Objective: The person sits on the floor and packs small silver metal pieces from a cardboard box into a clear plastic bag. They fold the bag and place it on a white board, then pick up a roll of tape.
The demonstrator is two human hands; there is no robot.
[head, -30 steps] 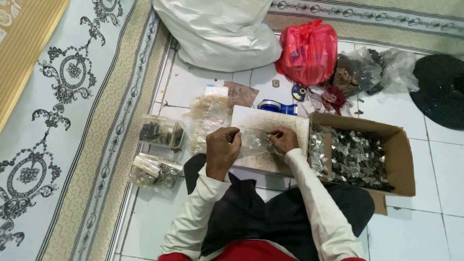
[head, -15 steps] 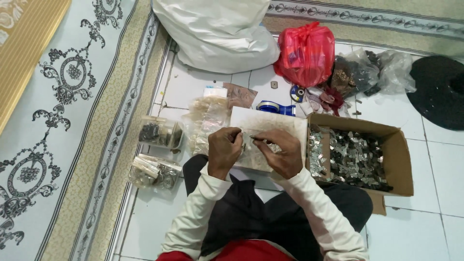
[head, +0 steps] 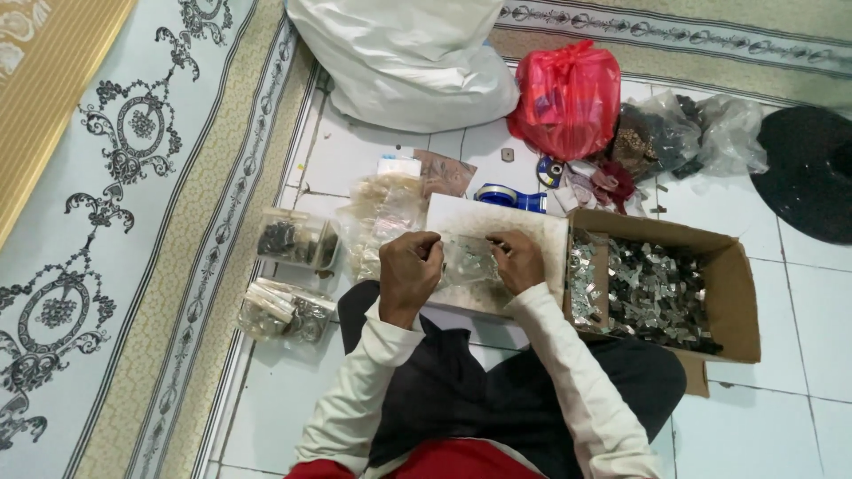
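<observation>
Both hands now meet over the white board [head: 497, 232] on the floor, closed on a small clear plastic bag [head: 468, 260]: the left hand [head: 408, 270] pinches its left edge, and the right hand [head: 517, 261], half a second ago lower and to the right, has drawn in to grip the other edge (contents too small to tell). So the bag is held taut between them. Right lies the cardboard box [head: 728, 293] of silvery pieces; left, filled packets [head: 286, 310]. Beyond, a tape dispenser [head: 510, 197], red bag [head: 565, 98] and white sack [head: 408, 58].
</observation>
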